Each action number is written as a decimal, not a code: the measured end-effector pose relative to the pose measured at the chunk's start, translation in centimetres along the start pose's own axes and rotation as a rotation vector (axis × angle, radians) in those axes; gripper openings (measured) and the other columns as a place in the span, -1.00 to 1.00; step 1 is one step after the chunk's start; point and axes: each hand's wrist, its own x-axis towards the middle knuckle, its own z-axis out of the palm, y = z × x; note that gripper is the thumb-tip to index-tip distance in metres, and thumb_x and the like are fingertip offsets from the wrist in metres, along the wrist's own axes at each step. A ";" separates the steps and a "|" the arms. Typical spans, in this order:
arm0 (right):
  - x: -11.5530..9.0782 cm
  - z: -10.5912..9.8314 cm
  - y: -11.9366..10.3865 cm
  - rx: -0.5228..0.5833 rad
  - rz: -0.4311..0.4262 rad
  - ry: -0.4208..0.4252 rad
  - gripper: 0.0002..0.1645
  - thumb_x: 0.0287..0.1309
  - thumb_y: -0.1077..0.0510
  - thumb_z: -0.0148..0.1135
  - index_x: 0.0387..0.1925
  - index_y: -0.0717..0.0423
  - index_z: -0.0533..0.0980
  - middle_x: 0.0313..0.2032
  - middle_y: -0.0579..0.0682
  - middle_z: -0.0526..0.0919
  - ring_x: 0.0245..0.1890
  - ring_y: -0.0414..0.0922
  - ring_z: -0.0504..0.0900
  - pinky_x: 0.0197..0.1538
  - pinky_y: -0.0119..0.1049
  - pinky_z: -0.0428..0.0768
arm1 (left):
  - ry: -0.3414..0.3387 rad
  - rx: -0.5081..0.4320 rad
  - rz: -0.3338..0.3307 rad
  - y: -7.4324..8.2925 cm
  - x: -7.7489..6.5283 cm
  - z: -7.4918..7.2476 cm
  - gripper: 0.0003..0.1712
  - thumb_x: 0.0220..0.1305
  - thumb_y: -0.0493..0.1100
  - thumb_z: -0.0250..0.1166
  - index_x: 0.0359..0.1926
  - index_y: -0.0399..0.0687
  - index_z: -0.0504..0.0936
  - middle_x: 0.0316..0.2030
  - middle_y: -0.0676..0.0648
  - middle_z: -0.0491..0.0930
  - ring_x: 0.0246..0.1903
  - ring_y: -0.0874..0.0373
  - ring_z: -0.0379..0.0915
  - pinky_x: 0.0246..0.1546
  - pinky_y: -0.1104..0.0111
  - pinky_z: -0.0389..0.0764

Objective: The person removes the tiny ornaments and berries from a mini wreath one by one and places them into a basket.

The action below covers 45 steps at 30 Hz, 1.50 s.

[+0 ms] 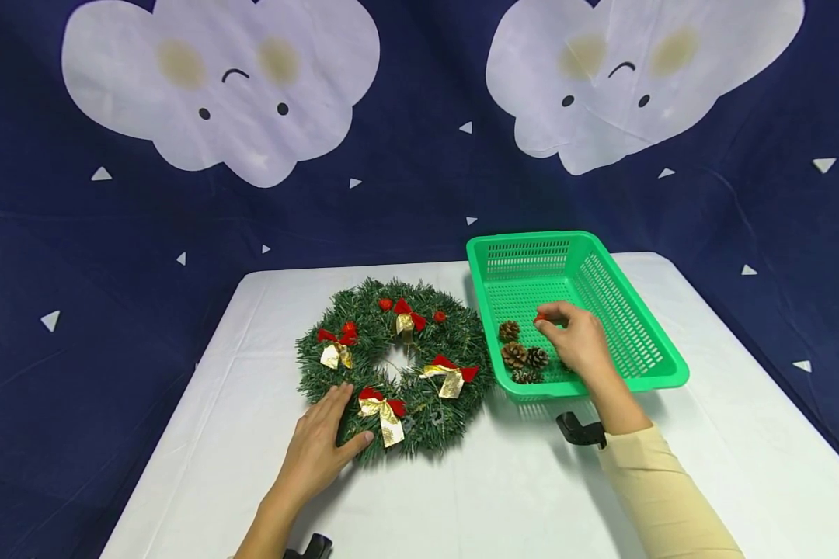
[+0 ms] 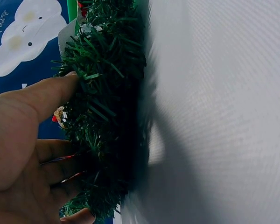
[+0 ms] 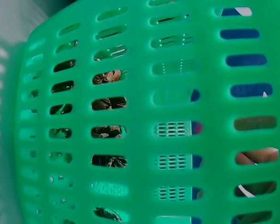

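Observation:
A green wreath point(image 1: 419, 435) with red-and-gold bows point(image 1: 454, 380) and small red balls point(image 1: 440, 317) lies on the table. My left hand point(image 1: 318, 442) rests on its near left edge, fingers and thumb spread. In the left wrist view the thumb point(image 2: 51, 95) touches the wreath's green needles point(image 2: 102, 84). Above the green basket point(image 1: 643, 383), my right hand point(image 1: 579, 338) pinches a small red ball point(image 1: 541, 317) between thumb and fingers. Pine cones point(image 1: 513, 355) sit in the basket's near left corner. The right wrist view shows mostly the basket's slotted wall point(image 3: 140, 144).
A white cloth covers the table point(image 1: 203, 466). Behind it hangs a dark blue backdrop point(image 1: 405, 210) with white clouds and triangles. The basket stands right beside the wreath's right edge. A black wrist mount point(image 1: 579, 429) is on the right forearm.

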 end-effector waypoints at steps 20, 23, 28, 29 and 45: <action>-0.2 1.5 -1.6 0.068 -0.073 0.011 -0.64 0.21 0.06 0.22 0.03 0.06 0.55 -0.04 0.13 0.67 0.03 0.14 0.56 0.04 0.10 0.50 | 0.005 0.004 0.007 0.0 0.1 0.0 -0.07 0.11 0.14 0.33 0.40 -0.15 0.20 0.38 -0.22 0.22 0.39 -0.16 0.10 0.32 -0.15 0.14; -0.3 2.0 -2.4 0.096 -0.092 0.006 -0.64 0.21 0.04 0.22 0.02 0.04 0.55 -0.04 0.12 0.67 0.04 0.12 0.56 0.06 0.10 0.49 | 0.007 0.004 0.012 -0.1 0.1 0.1 -0.07 0.11 0.15 0.33 0.40 -0.15 0.20 0.38 -0.22 0.22 0.39 -0.16 0.10 0.32 -0.15 0.14; -0.3 2.8 -3.7 0.130 -0.115 -0.002 -0.66 0.19 0.04 0.24 -0.01 0.02 0.57 -0.07 0.08 0.69 0.00 0.06 0.60 0.05 0.07 0.51 | 0.009 0.007 0.014 -0.1 0.1 0.1 -0.07 0.11 0.15 0.33 0.40 -0.15 0.20 0.38 -0.22 0.23 0.38 -0.17 0.11 0.32 -0.15 0.14; -0.3 2.9 -3.9 0.130 -0.119 -0.001 -0.66 0.18 0.04 0.24 -0.01 0.02 0.57 -0.07 0.08 0.69 -0.02 0.05 0.61 0.02 0.05 0.53 | 0.008 0.007 0.014 -0.1 0.1 0.1 -0.07 0.11 0.15 0.33 0.40 -0.15 0.19 0.38 -0.22 0.23 0.38 -0.17 0.11 0.32 -0.15 0.14; 0.2 5.1 -7.4 0.175 -0.144 -0.018 -0.64 0.14 0.03 0.27 -0.03 0.03 0.59 -0.09 0.04 0.70 -0.02 0.00 0.62 -0.02 -0.03 0.57 | 0.005 0.002 -0.003 -0.1 0.1 0.1 -0.06 0.10 0.15 0.33 0.40 -0.14 0.18 0.38 -0.22 0.22 0.40 -0.14 0.09 0.34 -0.13 0.12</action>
